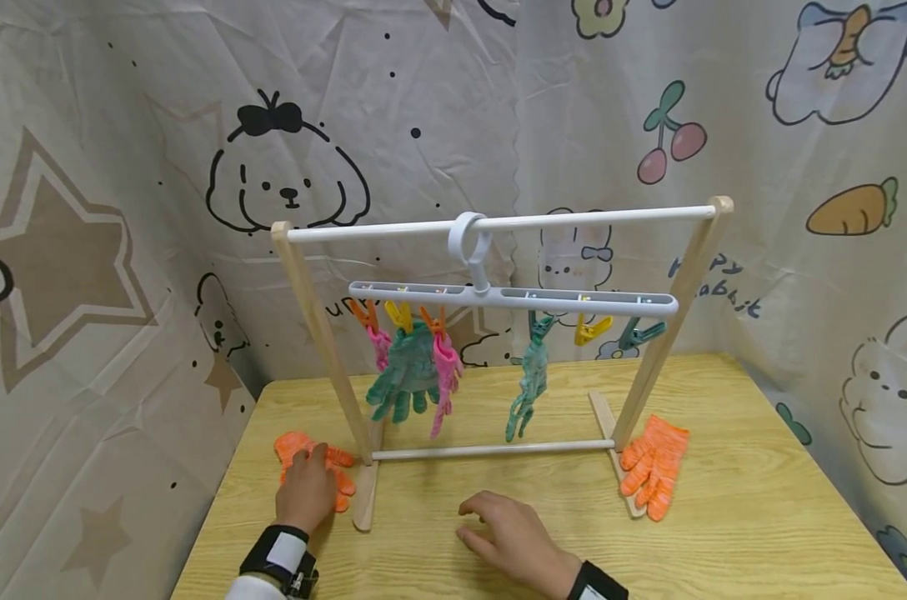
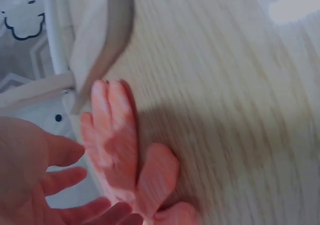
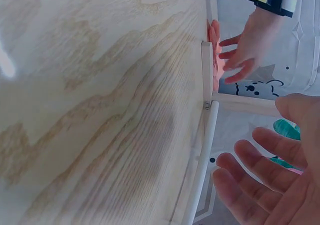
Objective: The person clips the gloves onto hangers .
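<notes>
My left hand (image 1: 307, 490) is over an orange striped glove (image 1: 293, 443) lying on the table beside the rack's left foot. In the left wrist view, the fingers are loosely bent and spread near the glove (image 2: 115, 140), holding nothing. My right hand (image 1: 519, 540) hovers over the table in front of the rack, its fingers relaxed with nothing in them. On the rack, a grey hanger (image 1: 588, 300) carries a green glove (image 1: 410, 362), a pink glove (image 1: 445, 375), another pink piece (image 1: 379, 346) partly hidden, and a second green glove (image 1: 533, 379).
The wooden rack has a white top rod (image 1: 596, 218) and a lower bar (image 1: 491, 451). A second orange glove (image 1: 658, 467) lies by its right foot. A yellow clip (image 1: 593, 331) and a teal clip (image 1: 641, 333) hang without gloves. Printed cloth (image 1: 423, 183) stands behind the table (image 1: 754, 492).
</notes>
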The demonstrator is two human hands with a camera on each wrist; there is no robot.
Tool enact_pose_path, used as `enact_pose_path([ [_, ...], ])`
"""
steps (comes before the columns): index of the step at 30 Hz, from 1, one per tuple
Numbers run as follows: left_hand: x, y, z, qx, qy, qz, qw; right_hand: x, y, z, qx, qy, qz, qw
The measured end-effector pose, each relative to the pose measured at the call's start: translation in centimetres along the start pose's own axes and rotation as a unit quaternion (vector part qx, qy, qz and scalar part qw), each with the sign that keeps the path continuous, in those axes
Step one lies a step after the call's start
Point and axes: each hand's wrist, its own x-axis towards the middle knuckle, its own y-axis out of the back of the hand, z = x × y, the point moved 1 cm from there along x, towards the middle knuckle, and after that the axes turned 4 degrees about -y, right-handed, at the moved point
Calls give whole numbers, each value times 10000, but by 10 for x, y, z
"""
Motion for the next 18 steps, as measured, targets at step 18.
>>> enact_pose_path([
  [18,6,-8,-15,161,-81,6,9998,4,-2,-2,-60,112,38,9999],
])
